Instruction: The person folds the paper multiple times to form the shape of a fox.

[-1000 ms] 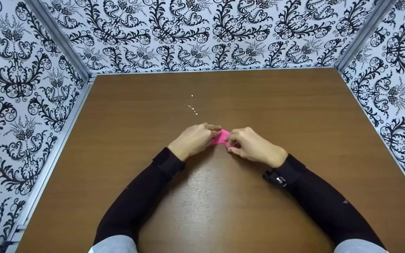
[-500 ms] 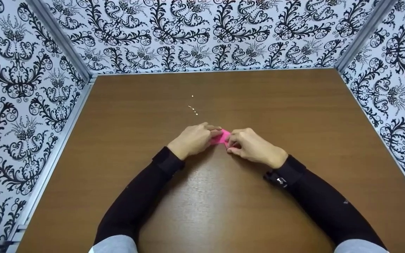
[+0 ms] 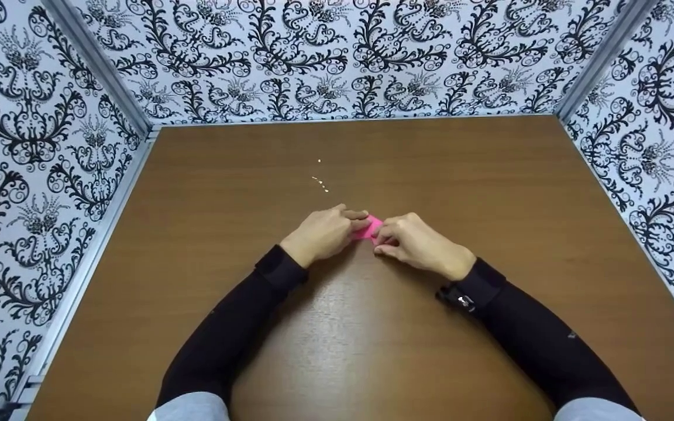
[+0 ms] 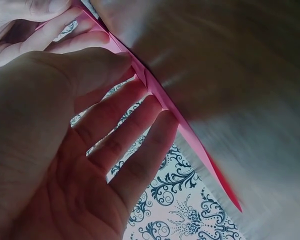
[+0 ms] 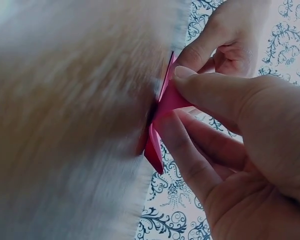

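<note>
A small piece of folded pink paper (image 3: 367, 228) lies on the brown table between both hands. My left hand (image 3: 324, 234) presses its left part down with outstretched fingers; in the left wrist view those fingertips (image 4: 166, 119) meet the paper's thin edge against the tabletop. From the right, my right hand (image 3: 422, 242) pinches a raised flap of the paper (image 5: 169, 103) between thumb and fingers. The right wrist view shows this flap standing up and curving, while another pointed corner sticks out low beside it. Much of the paper is hidden under the fingers.
Several tiny white specks (image 3: 320, 184) show on the wooden table (image 3: 460, 169) beyond the hands. Walls with black-and-white scrollwork (image 3: 325, 58) enclose the table at the back and both sides, joined by grey metal posts (image 3: 594, 58).
Both hands stay almost in place on the pink paper. The right hand has shifted very slightly left, and the flap stays pinched.
</note>
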